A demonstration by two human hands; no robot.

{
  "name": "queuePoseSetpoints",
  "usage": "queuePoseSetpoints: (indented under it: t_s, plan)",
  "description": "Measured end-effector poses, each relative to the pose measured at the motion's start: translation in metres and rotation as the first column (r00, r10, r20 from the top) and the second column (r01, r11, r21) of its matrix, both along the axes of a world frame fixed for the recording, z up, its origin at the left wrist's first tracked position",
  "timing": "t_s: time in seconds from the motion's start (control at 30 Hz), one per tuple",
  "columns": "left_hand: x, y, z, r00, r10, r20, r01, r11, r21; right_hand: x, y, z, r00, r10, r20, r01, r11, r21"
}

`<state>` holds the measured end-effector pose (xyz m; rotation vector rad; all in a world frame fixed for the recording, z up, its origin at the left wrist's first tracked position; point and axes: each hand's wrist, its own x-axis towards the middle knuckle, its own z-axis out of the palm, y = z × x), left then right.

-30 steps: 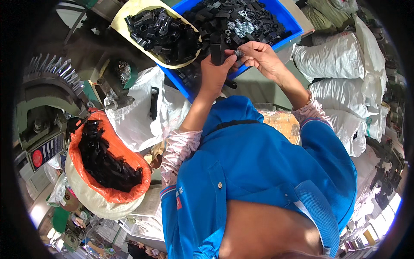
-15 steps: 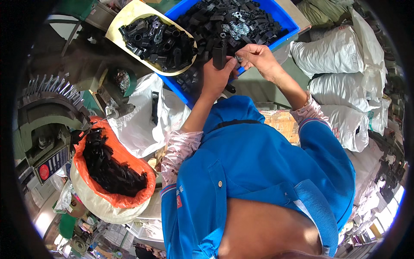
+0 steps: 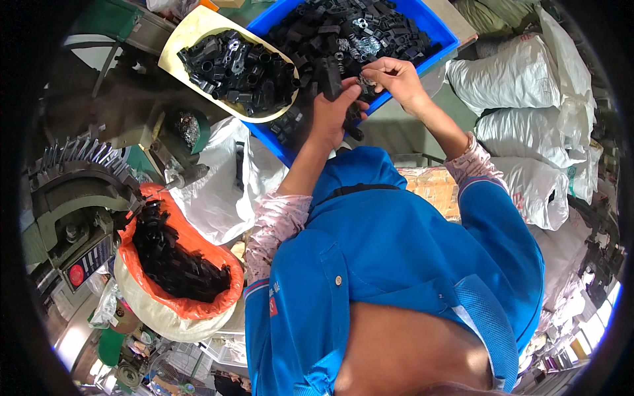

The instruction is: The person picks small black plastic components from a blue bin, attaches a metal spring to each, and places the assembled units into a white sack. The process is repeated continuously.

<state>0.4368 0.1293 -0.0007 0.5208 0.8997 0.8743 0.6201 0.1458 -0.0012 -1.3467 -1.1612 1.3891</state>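
Observation:
My left hand (image 3: 332, 113) is wrapped round a black plastic part (image 3: 328, 79), a dark rectangular block standing up from the fingers. Close beside it, the thumb and fingertips of my right hand (image 3: 401, 82) are pinched on a small silvery metal spring (image 3: 365, 84), held almost against the left fingertips. Both hands are over the near edge of a blue bin (image 3: 444, 54) heaped with black plastic parts (image 3: 389, 30). A cluster of shiny metal springs (image 3: 367, 46) lies on that heap, just beyond my hands.
A cream tub (image 3: 173, 63) of black tubular parts rests at the bin's left. An orange-lined sack (image 3: 234, 290) holds thin black pieces at lower left, near a green machine (image 3: 59, 204). White sacks (image 3: 512, 76) are stacked on the right. A cardboard box (image 3: 429, 188) stands behind my clothing.
The black part in my left hand has tilted and dropped slightly. My right hand has shifted a little up and left, with the spring closer to the left fingers.

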Motion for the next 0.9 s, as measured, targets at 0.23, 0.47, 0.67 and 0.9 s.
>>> queuePoseSetpoints:
  t_s: [0.23, 0.47, 0.67, 0.9]
  plan:
    - [0.004, 0.001, -0.011, 0.994, 0.003, -0.108, 0.003, 0.998, 0.056, 0.001, -0.004, -0.002, 0.998, -0.007, 0.070, -0.006, 0.983, 0.186]
    - [0.006, 0.011, 0.006, 0.976, -0.032, -0.214, 0.013, 0.996, -0.090, 0.004, -0.001, 0.000, 0.982, -0.165, -0.094, 0.174, 0.980, 0.099]
    - [0.013, 0.002, -0.003, 0.981, 0.061, -0.183, -0.010, 0.964, 0.267, 0.009, -0.009, 0.013, 0.991, 0.008, -0.133, -0.034, 0.982, -0.188]
    - [0.010, 0.001, 0.001, 0.988, -0.035, -0.149, 0.030, 0.999, -0.034, 0.006, -0.013, 0.001, 0.996, -0.084, -0.002, 0.083, 0.979, 0.184]
